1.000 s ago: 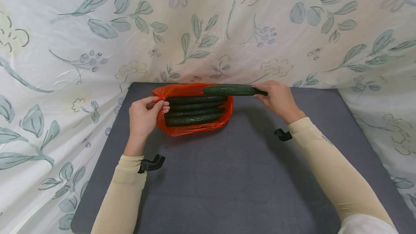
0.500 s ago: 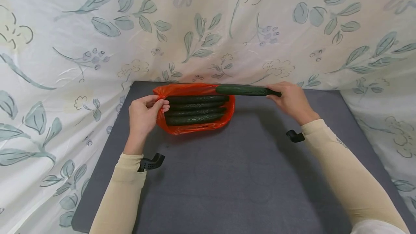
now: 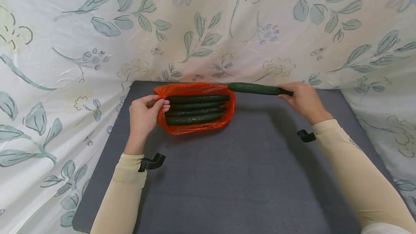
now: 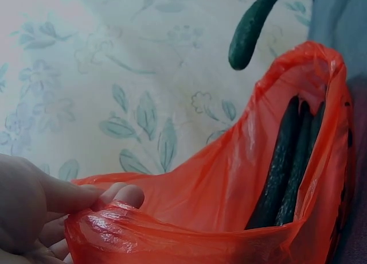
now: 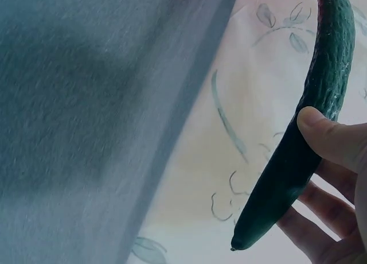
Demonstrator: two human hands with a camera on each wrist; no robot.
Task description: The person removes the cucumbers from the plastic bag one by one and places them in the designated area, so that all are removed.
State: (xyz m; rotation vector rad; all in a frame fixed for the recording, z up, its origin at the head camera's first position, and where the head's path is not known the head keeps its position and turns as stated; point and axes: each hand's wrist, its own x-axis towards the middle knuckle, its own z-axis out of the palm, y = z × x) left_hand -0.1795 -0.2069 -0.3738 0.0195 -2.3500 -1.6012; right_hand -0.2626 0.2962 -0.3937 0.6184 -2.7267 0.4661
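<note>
A red plastic bag lies with its mouth spread at the back of the table, and several cucumbers rest side by side inside it. My left hand pinches the bag's left edge between thumb and fingers; the left wrist view shows the thin plastic held there. To the right, my right hand grips one cucumber near its end. That cucumber is raised, roughly level, its far tip just above the bag's right back corner. In the right wrist view, thumb and fingers clasp the cucumber.
The dark grey table spreads out in front of the bag. A floral curtain hangs close behind the table's back edge and along both sides. Each wrist wears a black camera mount, such as the left one.
My right hand has moved to the right with the cucumber, drawing it from over the bag to beyond its right end. My left hand has kept its pinch on the bag.
</note>
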